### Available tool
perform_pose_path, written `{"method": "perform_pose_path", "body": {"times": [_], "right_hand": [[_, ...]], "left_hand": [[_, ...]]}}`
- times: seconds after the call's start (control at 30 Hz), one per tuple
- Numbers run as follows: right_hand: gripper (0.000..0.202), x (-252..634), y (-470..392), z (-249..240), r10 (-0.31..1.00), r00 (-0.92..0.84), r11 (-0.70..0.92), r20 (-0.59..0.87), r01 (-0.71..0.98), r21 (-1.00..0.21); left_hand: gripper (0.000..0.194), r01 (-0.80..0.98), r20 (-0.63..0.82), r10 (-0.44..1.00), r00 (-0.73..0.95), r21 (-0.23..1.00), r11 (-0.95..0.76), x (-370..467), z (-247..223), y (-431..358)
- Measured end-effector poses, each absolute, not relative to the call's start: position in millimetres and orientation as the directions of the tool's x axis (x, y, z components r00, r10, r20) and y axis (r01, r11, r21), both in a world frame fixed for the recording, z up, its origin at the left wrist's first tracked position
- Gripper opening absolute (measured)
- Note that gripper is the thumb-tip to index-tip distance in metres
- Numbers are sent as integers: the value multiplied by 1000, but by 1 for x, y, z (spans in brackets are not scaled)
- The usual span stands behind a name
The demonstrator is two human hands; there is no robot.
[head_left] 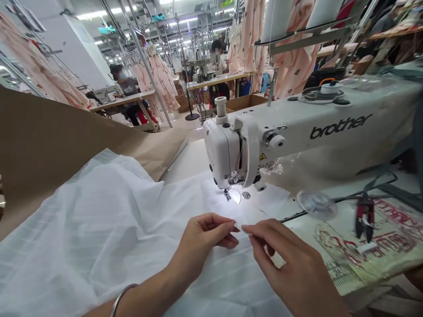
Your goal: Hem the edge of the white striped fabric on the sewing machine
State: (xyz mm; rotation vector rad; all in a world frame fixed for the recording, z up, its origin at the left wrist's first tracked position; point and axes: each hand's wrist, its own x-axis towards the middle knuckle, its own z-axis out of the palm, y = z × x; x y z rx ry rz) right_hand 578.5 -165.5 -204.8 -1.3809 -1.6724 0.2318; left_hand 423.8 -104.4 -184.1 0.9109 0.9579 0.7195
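Note:
White, sheer fabric [109, 220] covers the table on the left and runs under the raised hands to the sewing machine [228, 145]. My left hand [211, 233] pinches a tiny white piece between thumb and forefinger, just in front of the lit needle area. Close beside it on the right, my right hand [280, 251] is also closed in a pinch at that small piece. The piece is too small to identify. The presser foot [227, 195] sits beyond my fingertips, over the bright needle plate.
Red-handled snips [365, 218] and a clear plastic dish [317, 204] lie on the right of the table. Brown cardboard [66, 141] rises at the left. People work at machines farther back, among hanging pink garments [161, 75].

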Motion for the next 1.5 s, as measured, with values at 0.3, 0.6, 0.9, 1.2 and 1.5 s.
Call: {"method": "perform_pose_path", "body": {"times": [0.3, 0.6, 0.9, 1.2, 1.5], "right_hand": [[17, 568, -168, -203, 824, 81, 299, 560, 778, -552], [17, 558, -169, -205, 794, 139, 340, 592, 707, -621], [17, 581, -155, -192, 995, 94, -56, -38, 197, -979], [19, 575, -153, -201, 992, 43, -123, -121, 62, -990], [21, 571, -153, -204, 990, 48, -130, -133, -72, -989]], "left_hand": [[18, -55, -357, 863, 357, 915, 401, 427, -185, -107], [20, -83, -350, 867, 355, 912, 402, 427, -186, -110], [17, -36, -278, 860, 429, 945, 324, 427, -187, -111], [16, 27, -197, 923, 329, 979, 200, 428, -181, -113], [17, -22, -184, 900, 396, 977, 210, 426, -181, -116]]}}
